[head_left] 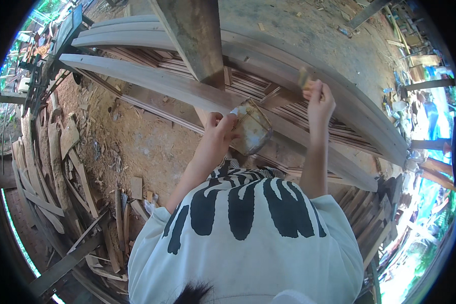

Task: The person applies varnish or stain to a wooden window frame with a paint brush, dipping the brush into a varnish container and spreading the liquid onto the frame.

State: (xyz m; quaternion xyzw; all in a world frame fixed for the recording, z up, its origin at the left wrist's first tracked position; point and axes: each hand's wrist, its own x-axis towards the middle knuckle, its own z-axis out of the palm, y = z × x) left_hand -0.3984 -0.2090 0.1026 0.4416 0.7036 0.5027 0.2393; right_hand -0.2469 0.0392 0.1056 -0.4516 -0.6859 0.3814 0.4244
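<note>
While I look down through the head camera, the left hand [222, 129] grips a worn, stained container [253, 133], its fingers pinching the edge nearest them, so the container sits tilted just to their right. The right hand [320, 99] is raised well apart from it, farther out and to the right, its fingers closed around a small yellowish brush [303, 77] that points away from me. The brush is blurred, and I cannot tell whether it touches the wide wooden rail [362, 119] behind it. Below the right fingers I see slats [347, 138] between that rail and a nearer beam [137, 74], which passes just beyond the left fingers. Past those fingers stands a wooden post [197, 45]; well to their left, scrap wood [55, 142] lies on the dirt floor [152, 139].
</note>
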